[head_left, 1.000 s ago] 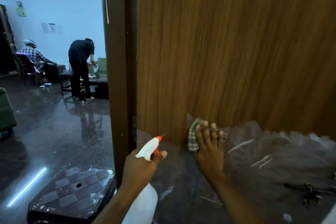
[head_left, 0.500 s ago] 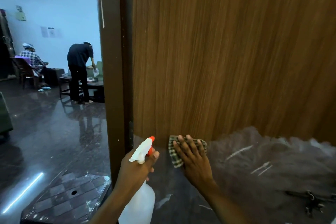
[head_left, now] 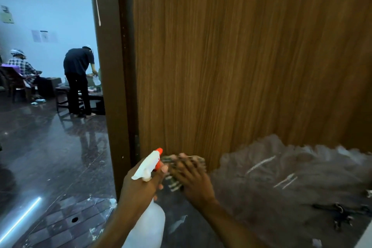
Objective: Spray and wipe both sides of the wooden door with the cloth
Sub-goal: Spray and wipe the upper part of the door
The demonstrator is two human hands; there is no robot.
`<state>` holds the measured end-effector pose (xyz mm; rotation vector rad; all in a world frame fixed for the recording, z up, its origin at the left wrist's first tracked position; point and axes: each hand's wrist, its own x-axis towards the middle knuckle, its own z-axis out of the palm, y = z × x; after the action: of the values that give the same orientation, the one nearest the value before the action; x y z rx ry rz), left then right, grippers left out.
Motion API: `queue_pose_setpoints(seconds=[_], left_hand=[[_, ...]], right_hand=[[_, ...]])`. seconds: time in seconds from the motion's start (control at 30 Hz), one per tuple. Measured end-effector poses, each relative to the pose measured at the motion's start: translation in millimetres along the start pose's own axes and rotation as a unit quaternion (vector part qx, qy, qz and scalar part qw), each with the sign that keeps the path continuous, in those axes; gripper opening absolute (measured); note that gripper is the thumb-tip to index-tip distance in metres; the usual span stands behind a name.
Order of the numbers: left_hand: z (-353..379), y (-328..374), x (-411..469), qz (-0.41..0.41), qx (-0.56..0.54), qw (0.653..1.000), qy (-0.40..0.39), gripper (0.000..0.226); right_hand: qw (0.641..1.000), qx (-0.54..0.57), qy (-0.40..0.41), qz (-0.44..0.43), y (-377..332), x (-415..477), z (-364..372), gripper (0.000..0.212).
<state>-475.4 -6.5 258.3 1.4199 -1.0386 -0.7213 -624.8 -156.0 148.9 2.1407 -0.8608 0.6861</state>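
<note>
A: Well, where does the checked cloth (head_left: 173, 183) sit?
B: Low in the centre of the frame, against the foot of the wooden door (head_left: 241, 56), just beside the dark door frame (head_left: 112, 86). The right hand (head_left: 191, 176) presses it there, fingers stretched out, though blurred.
A: And the left hand (head_left: 141, 184)?
B: Just left of it, curled round the neck of a white spray bottle (head_left: 149, 165), with the orange nozzle toward the door.
</note>
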Motion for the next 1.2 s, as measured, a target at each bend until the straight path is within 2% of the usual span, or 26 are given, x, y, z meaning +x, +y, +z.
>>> queue_pose_setpoints(seconds=[0.03,0.1,0.17,0.23,0.27,0.3,0.37,0.4,0.43,0.47,0.53,0.63,0.67,0.7,0.73,0.83,0.87,0.93,0.97,1.03,1.07,1.13,1.17,1.2], left_hand=[[5.8,0.7,-0.3,0.001,-0.006,1.0,-0.009,0.056],[21.1,4.6,1.3,0.004,-0.01,1.0,-0.028,0.048],[40.1,12.2,1.6,-0.002,-0.002,0.999,-0.053,0.049],[58.9,22.3,1.5,-0.001,-0.008,0.997,-0.078,0.048],[67.7,26.9,1.4,0.005,-0.006,0.996,-0.086,0.045],[74.6,31.1,1.1,0.012,-0.005,0.996,-0.089,0.043],[85.8,36.6,1.5,0.024,-0.006,0.995,-0.097,0.044],[92.6,38.5,1.7,0.03,-0.003,0.994,-0.103,0.045],[99.3,39.3,1.1,0.033,0.002,0.993,-0.111,0.048],[104.9,39.8,-0.1,0.031,0.004,0.992,-0.119,0.051],[115.4,39.1,-3.2,0.018,-0.002,0.991,-0.133,0.051],[128.2,36.2,-5.2,-0.002,0.001,0.989,-0.146,0.049],[131.6,35.9,-5.0,-0.003,0.006,0.989,-0.151,0.053],[134.4,36.3,-5.0,0.006,0.01,0.987,-0.158,0.057],[138.5,40.1,-5.4,0.014,0.014,0.986,-0.163,0.058],[151.6,54.7,-6.7,0.031,0.016,0.986,-0.165,0.051],[154.3,60.8,-8.9,0.031,0.024,0.985,-0.166,0.045],[163.7,66.0,-12.9,0.036,0.05,0.981,-0.182,0.034],[168.7,65.0,-15.4,0.043,0.058,0.98,-0.184,0.032],[179.9,63.1,-20.7,0.039,0.046,0.98,-0.189,0.032],[186.0,63.6,-25.0,0.028,0.037,0.982,-0.184,0.034],[198.4,64.4,-33.2,0.019,0.063,0.983,-0.172,0.04],[206.4,63.0,-36.1,0.024,0.083,0.981,-0.171,0.049],[212.7,63.6,-39.1,0.027,0.105,0.979,-0.173,0.056]], right_hand=[[0.996,0.011,0.015,0.081,17.4,-14.3,-4.4,0.073],[0.967,0.012,0.048,0.25,59.2,-22.1,-22.7,0.077],[0.912,0.012,0.088,0.4,97.6,-4.2,-47.5,0.082],[0.863,0.032,0.123,0.489,117.2,23.5,-66.2,0.084],[0.869,0.027,0.123,0.478,118.8,32.9,-69.7,0.085],[0.899,0.016,0.118,0.421,116.6,35.7,-68.7,0.083],[0.969,-0.002,0.103,0.225,110.5,14.0,-52.4,0.074],[0.985,-0.01,0.089,0.148,109.5,-7.8,-42.8,0.072],[0.991,-0.021,0.071,0.113,110.6,-33.2,-33.3,0.073],[0.99,-0.026,0.056,0.129,113.6,-58.1,-25.0,0.076],[0.961,-0.01,0.043,0.272,125.1,-94.2,-22.2,0.08],[0.851,0.031,0.076,0.519,153.6,-75.7,-47.1,0.081],[0.819,0.046,0.105,0.562,161.8,-55.1,-59.0,0.081],[0.808,0.06,0.126,0.572,165.8,-33.3,-70.9,0.081],[0.819,0.065,0.133,0.554,167.5,-15.1,-79.8,0.082],[0.91,0.015,0.103,0.402,161.9,-2.9,-75.5,0.08],[0.928,0.007,0.096,0.359,159.3,-14.9,-66.9,0.078],[0.946,0.019,0.096,0.309,154.1,-55.1,-46.5,0.072],[0.945,0.035,0.092,0.311,150.8,-76.5,-38.1,0.07],[0.917,0.075,0.08,0.384,152.4,-111.0,-30.7,0.069],[0.885,0.098,0.087,0.447,159.3,-121.6,-30.2,0.071],[0.771,0.161,0.137,0.601,182.7,-127.2,-39.9,0.075],[0.705,0.196,0.163,0.662,198.5,-124.8,-51.6,0.076],[0.66,0.218,0.186,0.694,215.4,-123.1,-61.4,0.078]])
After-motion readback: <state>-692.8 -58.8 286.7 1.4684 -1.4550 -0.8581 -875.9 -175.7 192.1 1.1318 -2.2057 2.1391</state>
